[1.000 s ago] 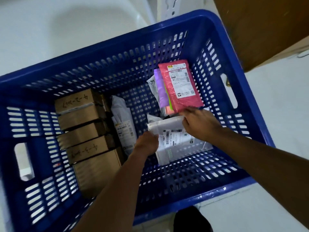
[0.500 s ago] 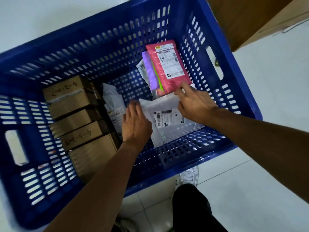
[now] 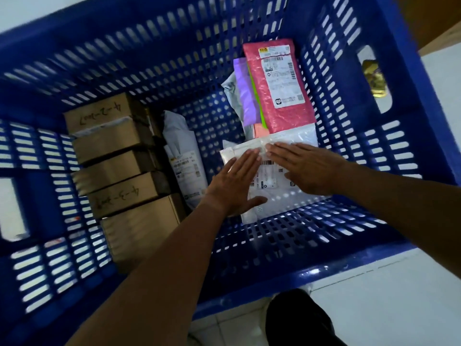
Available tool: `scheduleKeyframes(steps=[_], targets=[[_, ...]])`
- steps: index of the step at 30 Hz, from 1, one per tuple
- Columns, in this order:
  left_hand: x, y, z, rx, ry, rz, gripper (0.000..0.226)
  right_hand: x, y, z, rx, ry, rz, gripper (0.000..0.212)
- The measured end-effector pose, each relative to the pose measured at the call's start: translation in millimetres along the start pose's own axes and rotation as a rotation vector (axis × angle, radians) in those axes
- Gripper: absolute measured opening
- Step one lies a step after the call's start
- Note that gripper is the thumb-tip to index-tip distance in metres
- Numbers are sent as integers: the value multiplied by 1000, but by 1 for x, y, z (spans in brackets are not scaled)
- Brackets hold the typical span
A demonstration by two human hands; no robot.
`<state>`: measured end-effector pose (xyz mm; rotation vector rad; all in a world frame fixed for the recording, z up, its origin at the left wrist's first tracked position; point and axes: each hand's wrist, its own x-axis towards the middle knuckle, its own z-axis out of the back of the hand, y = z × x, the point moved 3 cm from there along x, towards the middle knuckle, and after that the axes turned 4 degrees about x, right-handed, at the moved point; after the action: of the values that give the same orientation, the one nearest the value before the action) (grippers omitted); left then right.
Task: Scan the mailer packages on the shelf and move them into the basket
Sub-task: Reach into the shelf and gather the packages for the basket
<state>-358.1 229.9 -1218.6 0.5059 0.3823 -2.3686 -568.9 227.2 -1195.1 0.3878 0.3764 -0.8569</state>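
The left hand (image 3: 234,186) and right hand (image 3: 309,171) lie flat, fingers straight, gripping nothing, pressing the white mailer (image 3: 287,203) down at 4 o'clock in the basket (image 3: 274,278). This looks like the placing step; next means withdrawing toward the shelf, out of view.

A person's left hand (image 3: 234,186) and right hand (image 3: 309,171) press flat, fingers straight, on a white mailer (image 3: 287,199) on the floor of a blue slotted basket (image 3: 324,270). A pink mailer (image 3: 277,83) leans against the wall beyond it, a purple mailer (image 3: 243,96) just beside. Cardboard boxes (image 3: 112,156) line the left side.
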Motion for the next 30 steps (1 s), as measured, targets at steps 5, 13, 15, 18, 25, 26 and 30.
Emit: scheduleKeyframes(steps=[5,13,15,18,25,26,30], targets=[[11,0,-29,-72,-4,12,104,11,-10,-21,33,6,42,69],[22,5,-47,-151,-27,-14,115,20,-23,-42,103,50,73,71],[24,4,-52,-159,-40,-13,122,19,-21,-46,121,58,65,80],[25,2,-56,-165,-65,-20,131,19,-16,-50,137,79,64,97],[27,6,-64,-257,-119,-2,134,23,-17,-58,199,35,34,96],[28,5,-64,-264,-114,-5,134,21,-16,-58,179,25,29,95],[29,7,-66,-292,-140,-8,134,25,-19,-66,189,34,45,94]])
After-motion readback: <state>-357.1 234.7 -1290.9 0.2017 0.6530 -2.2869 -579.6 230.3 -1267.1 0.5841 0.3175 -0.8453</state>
